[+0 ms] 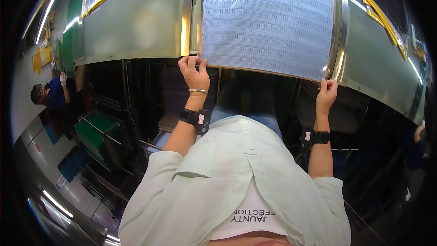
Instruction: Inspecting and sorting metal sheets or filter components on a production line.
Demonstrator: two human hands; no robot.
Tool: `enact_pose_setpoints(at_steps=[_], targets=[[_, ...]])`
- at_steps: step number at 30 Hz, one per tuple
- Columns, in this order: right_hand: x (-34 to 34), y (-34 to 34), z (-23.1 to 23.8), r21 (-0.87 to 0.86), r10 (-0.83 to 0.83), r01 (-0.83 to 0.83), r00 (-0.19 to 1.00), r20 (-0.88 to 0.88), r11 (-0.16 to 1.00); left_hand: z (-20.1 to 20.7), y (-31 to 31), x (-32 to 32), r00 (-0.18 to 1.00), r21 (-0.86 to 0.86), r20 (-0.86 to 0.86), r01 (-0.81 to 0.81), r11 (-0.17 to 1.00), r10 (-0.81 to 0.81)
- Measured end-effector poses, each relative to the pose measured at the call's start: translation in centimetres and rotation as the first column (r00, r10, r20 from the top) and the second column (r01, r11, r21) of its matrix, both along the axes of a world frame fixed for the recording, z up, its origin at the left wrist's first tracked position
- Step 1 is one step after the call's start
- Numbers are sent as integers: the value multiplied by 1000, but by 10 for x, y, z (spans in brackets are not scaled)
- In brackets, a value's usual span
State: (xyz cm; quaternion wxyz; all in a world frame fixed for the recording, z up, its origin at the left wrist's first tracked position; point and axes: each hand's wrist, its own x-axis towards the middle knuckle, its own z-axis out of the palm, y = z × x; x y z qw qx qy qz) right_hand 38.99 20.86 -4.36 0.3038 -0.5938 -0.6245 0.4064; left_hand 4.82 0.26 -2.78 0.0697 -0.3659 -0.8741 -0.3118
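A large rectangular patterned panel (268, 23), pale blue-white with dense rows of small dark marks, lies in front of me on a glassy worktop. Its near edge follows the worktop's front edge. My left hand (195, 75) is closed at the panel's near left corner, thumb and fingertips pinching the edge. At the near right corner my right hand (327, 94) pinches the border in the same way. Whether the corners are lifted, I cannot tell. Each wrist wears a black strap with a small box, and a bangle circles the left one.
A metal rail (187, 23) runs along the panel's left side, and another rail (342, 32) along its right. Yellow-edged frames (382, 18) lie farther out on the worktop. At left are stacked green boards (96, 132) and another person (54, 93). Dark racks stand below the worktop.
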Motion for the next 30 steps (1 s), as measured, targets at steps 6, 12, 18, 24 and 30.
enact_pose_setpoints(at_steps=[6, 12, 18, 24, 30], targets=[[-2, 6, 7, -25, -11, 11, 1000, -4, 1000, -11, 4, 12, 800, 6, 576, -210, 978, 168], [-49, 17, 68, 276, 96, -418, 680, 727, 865, -21, -12, 11, 857, 82, 493, -219, 972, 151], [-115, 159, 31, 432, 73, -642, 605, 793, 633, -22, -12, 11, 790, 195, 613, -131, 972, -17], [-158, 227, 12, 426, 66, -631, 605, 794, 649, -1, -12, 7, 883, -80, 433, -164, 983, 183], [-160, 225, 7, 472, 39, -576, 660, 750, 667, 26, 44, -32, 944, -377, -4, 305, 875, -331]])
